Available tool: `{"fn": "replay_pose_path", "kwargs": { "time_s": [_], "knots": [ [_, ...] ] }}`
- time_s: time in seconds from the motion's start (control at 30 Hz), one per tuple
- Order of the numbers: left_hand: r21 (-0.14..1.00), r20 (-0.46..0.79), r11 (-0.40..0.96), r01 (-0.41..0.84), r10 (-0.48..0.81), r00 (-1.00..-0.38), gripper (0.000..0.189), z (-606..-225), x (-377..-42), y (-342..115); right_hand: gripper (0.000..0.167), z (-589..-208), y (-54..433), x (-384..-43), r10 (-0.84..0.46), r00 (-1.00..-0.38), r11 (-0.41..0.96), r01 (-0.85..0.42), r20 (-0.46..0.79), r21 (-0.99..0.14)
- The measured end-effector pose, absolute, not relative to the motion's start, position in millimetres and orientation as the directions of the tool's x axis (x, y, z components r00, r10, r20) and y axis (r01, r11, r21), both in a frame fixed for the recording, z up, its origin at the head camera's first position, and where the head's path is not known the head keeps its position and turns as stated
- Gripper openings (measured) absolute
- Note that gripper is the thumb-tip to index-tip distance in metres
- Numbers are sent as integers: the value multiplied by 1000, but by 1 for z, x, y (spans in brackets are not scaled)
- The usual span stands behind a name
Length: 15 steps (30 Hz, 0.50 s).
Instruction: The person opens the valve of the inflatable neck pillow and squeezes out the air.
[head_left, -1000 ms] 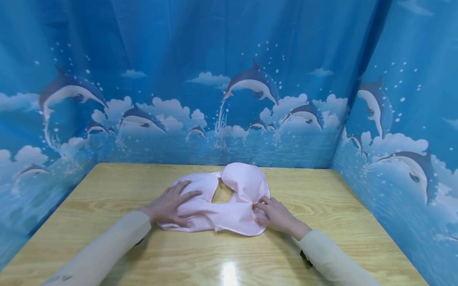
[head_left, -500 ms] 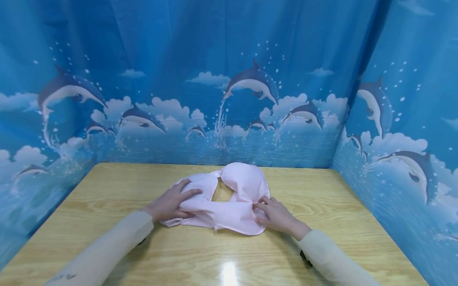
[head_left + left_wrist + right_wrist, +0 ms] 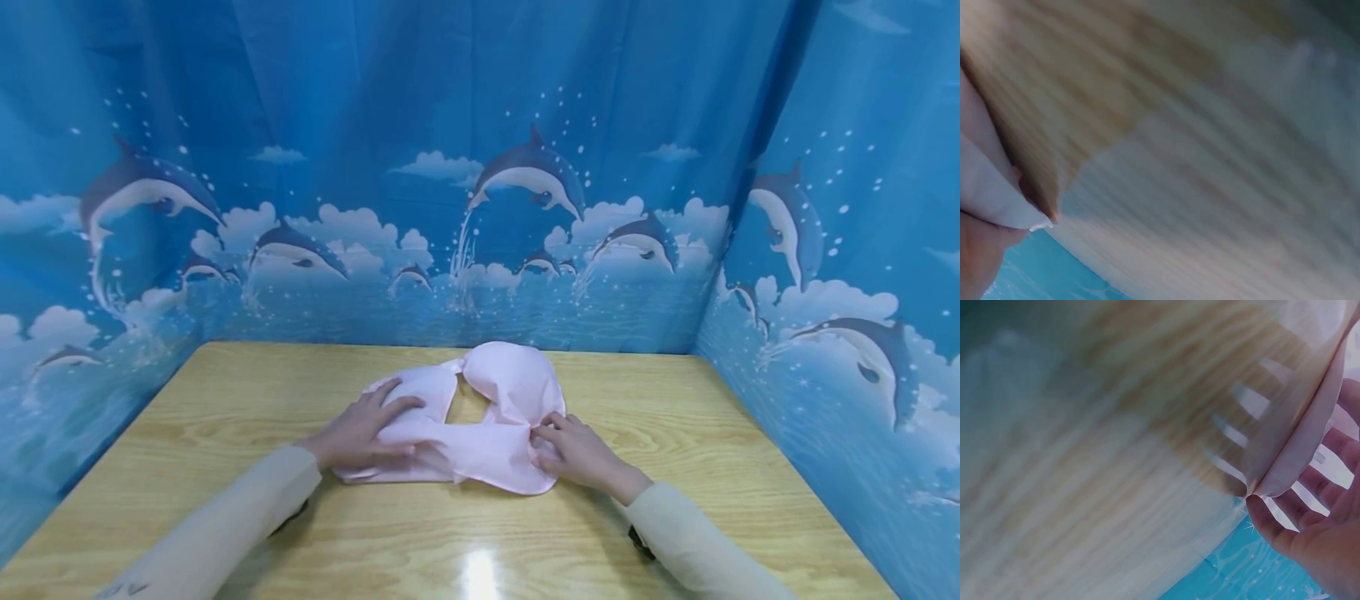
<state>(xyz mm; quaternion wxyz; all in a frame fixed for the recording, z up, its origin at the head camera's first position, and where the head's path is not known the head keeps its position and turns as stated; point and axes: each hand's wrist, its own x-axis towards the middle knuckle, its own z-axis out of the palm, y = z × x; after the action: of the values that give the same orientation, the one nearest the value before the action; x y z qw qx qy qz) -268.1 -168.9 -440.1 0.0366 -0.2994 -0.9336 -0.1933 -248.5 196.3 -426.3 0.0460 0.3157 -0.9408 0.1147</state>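
Observation:
A pale pink cloth piece [image 3: 487, 450], hemmed and loosely folded, lies on the wooden table; an opening near its middle shows bare wood. My left hand [image 3: 363, 429] rests on its left part, fingers spread and thumb at a fold of the near layer. On the right side, my right hand [image 3: 581, 454] holds the cloth with bent fingers, where it puckers. The right wrist view shows the thumb [image 3: 1266, 522] at the hem's corner and the other fingers behind the fabric. In the left wrist view only a cloth edge [image 3: 991, 187] and a bit of the hand appear.
The wooden table [image 3: 675, 400] extends around the cloth on all sides. Blue curtains [image 3: 360, 167] printed with dolphins stand behind and along both sides. A bright light reflection lies on the near tabletop.
The left thumb has shifted at the near-left fold; that edge was drawn up half a second ago and now lies lower and straighter. My right hand has stayed in place.

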Motion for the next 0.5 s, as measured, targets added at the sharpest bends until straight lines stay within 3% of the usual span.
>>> {"fn": "replay_pose_path", "kwargs": {
  "time_s": [0.2, 0.5],
  "knots": [
    [418, 189, 756, 503, 470, -862, 53, -435, -264, -157, 29, -426, 196, -249, -586, -795, 774, -606, 158, -181],
    [395, 180, 819, 416, 375, -909, 78, -438, -268, -148, 29, -426, 196, -248, -582, -797, 776, -603, 161, -184]
  ]
}}
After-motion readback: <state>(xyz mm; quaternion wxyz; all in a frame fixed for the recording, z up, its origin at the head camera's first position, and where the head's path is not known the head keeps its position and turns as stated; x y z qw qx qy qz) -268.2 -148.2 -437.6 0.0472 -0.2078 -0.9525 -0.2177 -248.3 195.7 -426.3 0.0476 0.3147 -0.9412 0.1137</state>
